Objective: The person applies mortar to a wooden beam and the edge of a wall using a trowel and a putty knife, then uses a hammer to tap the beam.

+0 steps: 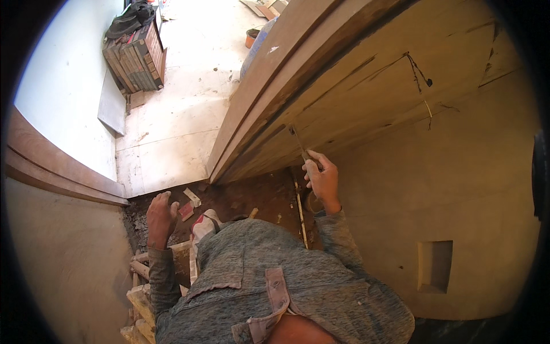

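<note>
My right hand (323, 179) is closed round the handle of a thin, narrow-shafted tool (300, 144), whose exact kind I cannot make out. Its dark tip meets the plastered wall (355, 103) beside the wooden door frame (252, 117), near a dark groove. To the left, my left hand (162, 217) is raised above the dirt floor, its fingers loosely bent and the thumb apart. Nothing shows in it.
Loose wires (417, 74) hang from the wall at the upper right, and a recessed box (435, 266) sits lower down. Stacked tiles (137, 60) lean beyond the doorway. Wooden poles (140, 301) stand at the lower left. An orange bucket (251, 38) is farther off.
</note>
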{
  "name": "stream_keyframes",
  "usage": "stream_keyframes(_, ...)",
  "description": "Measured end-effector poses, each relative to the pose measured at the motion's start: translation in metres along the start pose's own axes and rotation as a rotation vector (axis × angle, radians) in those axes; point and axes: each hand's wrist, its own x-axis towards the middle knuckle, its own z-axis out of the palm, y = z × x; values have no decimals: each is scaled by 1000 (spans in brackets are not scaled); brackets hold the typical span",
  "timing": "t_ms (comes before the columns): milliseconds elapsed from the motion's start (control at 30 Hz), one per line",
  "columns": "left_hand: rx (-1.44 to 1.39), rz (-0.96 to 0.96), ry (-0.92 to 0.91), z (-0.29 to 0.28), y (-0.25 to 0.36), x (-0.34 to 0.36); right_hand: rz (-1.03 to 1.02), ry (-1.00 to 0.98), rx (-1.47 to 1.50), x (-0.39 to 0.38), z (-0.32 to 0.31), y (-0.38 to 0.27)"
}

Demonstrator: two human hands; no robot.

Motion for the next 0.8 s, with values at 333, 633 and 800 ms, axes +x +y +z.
stream_keyframes(333, 41, -33, 12, 14, -12, 14, 199, -246, 541, 6, -31, 39)
stream_keyframes(633, 22, -150, -48, 60, -16, 2, 290, -460, 849, -3, -79, 76)
stream_keyframes(800, 8, -217, -103, 70, 30, -24, 339, -506, 904, -18, -101, 110)
